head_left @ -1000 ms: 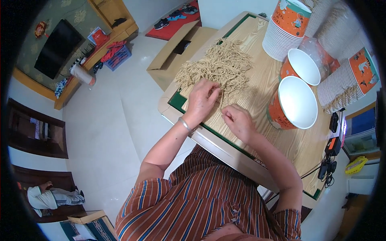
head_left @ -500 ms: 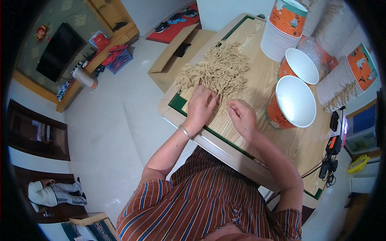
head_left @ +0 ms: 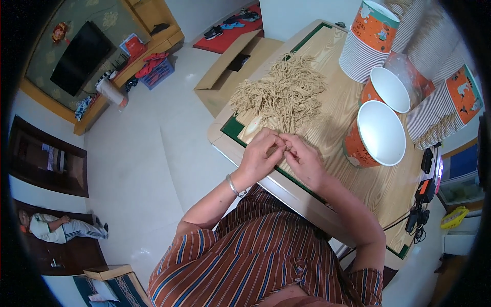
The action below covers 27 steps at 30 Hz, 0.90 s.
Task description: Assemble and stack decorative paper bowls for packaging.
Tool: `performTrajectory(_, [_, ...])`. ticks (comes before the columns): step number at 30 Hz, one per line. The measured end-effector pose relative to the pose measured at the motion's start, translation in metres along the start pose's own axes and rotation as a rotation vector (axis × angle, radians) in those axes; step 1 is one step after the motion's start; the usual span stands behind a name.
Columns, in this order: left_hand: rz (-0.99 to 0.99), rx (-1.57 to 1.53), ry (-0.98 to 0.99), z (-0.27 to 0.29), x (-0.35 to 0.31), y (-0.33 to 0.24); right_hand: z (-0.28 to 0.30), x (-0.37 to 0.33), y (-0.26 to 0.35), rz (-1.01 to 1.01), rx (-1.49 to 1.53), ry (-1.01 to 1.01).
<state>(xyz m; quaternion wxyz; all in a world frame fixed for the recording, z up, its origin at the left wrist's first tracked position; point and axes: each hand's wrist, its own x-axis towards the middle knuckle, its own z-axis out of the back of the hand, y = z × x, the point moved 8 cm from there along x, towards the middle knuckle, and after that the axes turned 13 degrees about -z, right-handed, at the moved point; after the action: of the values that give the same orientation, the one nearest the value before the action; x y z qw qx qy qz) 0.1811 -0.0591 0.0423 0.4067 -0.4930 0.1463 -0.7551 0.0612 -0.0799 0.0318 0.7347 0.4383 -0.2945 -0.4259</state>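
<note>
Just in front of a loose heap of tan cords, my two hands meet above the near edge of the table. My left hand, with a silver bangle on its wrist, has thumb and fingers pinched together. Against it, the fingertips of my right hand are also pinched. Whatever lies between the fingertips is too small and covered to make out. A pale oval thing shows at the heap's near left edge. To the right of my hands stands an orange paper bucket with a white inside, its mouth tilted toward me.
Behind that bucket are a second one and a tall nested stack. Another stack leans at right, tan cords along it. Black adapters and cables hang by the right edge. A cardboard box stands beyond the table; a person is far left.
Both hands have drawn back from the cord heap toward me and come together, fingertips touching. Before, they were apart, the left one at the heap's edge. The view has shifted slightly.
</note>
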Motion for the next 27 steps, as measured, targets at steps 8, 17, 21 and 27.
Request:
performTrajectory(8, [0.081,-0.085,0.024,0.017,0.019,0.020,0.023,0.020,-0.026,0.009,0.061,-0.138])
performTrajectory(17, [0.266,-0.756,-0.297,0.081,0.028,0.034,0.030,0.036,-0.049,-0.041,-0.091,-0.196])
performTrajectory(21, [0.186,-0.750,-0.438,0.119,0.043,0.021,0.036,0.039,-0.060,-0.023,-0.218,-0.244])
performTrajectory(27, [0.216,-0.621,-0.419,0.122,0.050,0.016,0.041,0.018,0.004,0.295,-0.473,-0.540])
